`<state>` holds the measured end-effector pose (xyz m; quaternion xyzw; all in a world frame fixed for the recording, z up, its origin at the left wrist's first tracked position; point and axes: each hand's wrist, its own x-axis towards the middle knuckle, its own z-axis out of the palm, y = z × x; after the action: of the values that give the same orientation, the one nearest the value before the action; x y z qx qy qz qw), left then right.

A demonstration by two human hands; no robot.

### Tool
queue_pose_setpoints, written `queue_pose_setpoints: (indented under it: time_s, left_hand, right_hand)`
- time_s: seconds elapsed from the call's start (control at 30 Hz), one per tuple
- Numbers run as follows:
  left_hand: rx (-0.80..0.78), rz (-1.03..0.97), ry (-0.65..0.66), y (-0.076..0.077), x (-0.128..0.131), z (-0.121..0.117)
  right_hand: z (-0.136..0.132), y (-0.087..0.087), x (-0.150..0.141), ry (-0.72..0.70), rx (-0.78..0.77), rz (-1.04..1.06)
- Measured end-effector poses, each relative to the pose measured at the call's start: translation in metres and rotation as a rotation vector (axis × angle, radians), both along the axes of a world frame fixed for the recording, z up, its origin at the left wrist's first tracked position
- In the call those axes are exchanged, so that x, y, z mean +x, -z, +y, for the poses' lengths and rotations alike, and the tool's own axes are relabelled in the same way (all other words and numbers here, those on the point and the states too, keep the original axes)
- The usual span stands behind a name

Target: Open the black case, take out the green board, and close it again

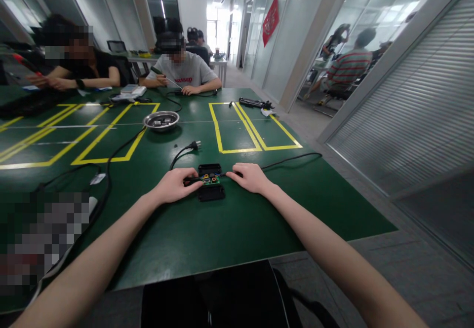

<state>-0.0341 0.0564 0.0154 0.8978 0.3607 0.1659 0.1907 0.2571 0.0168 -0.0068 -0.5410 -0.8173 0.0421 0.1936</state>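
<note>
A small green circuit board [212, 179] with copper-coloured coils lies in the middle of the table in front of me. Its black plastic case is in two halves, the far half [209, 168] behind the board and the near half [212, 193] in front. Thumb and fingers of my left hand [176, 186] pinch a black cable end at the board's left side. At the right, my right hand [252, 177] closes on the black cable [285, 161] joined to the board; its fingertips are partly hidden. A power cord plug [194, 145] lies just beyond my left hand.
A metal bowl [161, 121] with small metal parts stands farther back on the green table [177, 244]. Yellow tape [240, 151] marks rectangles there. A folded black tripod [255, 103] lies at the far edge. Two people work across the table, one holding a screwdriver [159, 72].
</note>
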Motion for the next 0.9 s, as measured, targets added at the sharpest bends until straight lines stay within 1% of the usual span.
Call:
queue_pose_setpoints:
  time_s: [0.1, 0.17, 0.27, 0.4, 0.43, 0.5, 0.6, 0.7, 0.9]
  left_hand:
    - [0.01, -0.013, -0.032, 0.0, -0.001, 0.006]
    - [-0.035, -0.037, -0.061, 0.001, -0.001, 0.01]
    - [-0.209, -0.093, -0.096, -0.001, 0.003, 0.012]
    - [-0.529, -0.168, -0.007, -0.012, 0.004, 0.013]
    - [-0.584, -0.161, 0.014, -0.015, 0.002, 0.014]
    - [-0.645, -0.136, 0.045, -0.021, -0.001, 0.014]
    - [-0.688, -0.1, 0.086, -0.026, -0.007, 0.014]
    - [-0.692, -0.086, 0.092, -0.027, -0.009, 0.013]
    - [-0.724, -0.061, 0.122, -0.028, -0.007, 0.01]
  right_hand:
    - [0.003, 0.0, 0.002, -0.004, -0.04, 0.027]
    - [0.005, 0.0, 0.004, 0.01, -0.082, 0.08]
    - [0.009, 0.0, 0.007, 0.038, -0.172, 0.206]
    - [0.008, -0.002, 0.009, 0.017, -0.303, 0.375]
    - [0.006, -0.003, 0.008, -0.003, -0.332, 0.409]
    - [0.0, -0.006, 0.006, -0.043, -0.371, 0.457]
    - [-0.008, -0.009, 0.002, -0.09, -0.391, 0.465]
    - [-0.012, -0.011, 0.0, -0.123, -0.392, 0.432]
    - [-0.01, -0.009, 0.001, -0.125, -0.327, 0.342]
